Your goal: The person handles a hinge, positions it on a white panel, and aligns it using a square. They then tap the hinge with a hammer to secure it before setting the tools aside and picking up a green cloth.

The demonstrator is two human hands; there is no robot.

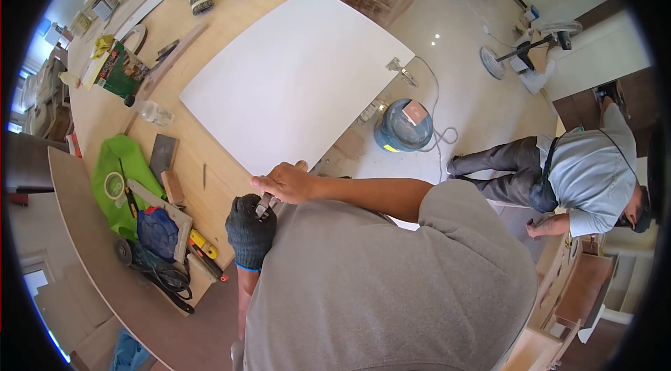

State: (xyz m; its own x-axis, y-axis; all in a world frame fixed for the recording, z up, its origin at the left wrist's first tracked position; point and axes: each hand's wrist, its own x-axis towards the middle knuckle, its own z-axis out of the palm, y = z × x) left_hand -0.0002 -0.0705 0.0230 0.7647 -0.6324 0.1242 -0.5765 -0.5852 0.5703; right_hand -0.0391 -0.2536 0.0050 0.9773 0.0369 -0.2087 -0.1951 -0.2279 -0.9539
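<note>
My left hand (251, 233), in a dark knit glove, is closed around a small metal cabinet hinge (263, 207). The bare fingers of my right hand (286, 184) are bent and meet the same hinge; the exact grip is partly hidden. Both hands are close to my body, at the near corner of a white panel (300, 77) lying on the wooden table (199, 144). Another metal hinge (402, 70) is on the panel's right edge, and a further hinge (370, 111) shows lower along that edge.
Left on the table are a green cloth (115, 161), a power tool (157, 266), a yellow utility knife (203, 244), a plastic bottle (154, 113) and a green can (120, 70). A blue bucket (391, 135) stands beyond the panel. A co-worker (587, 168) is at the right, near a fan (492, 62).
</note>
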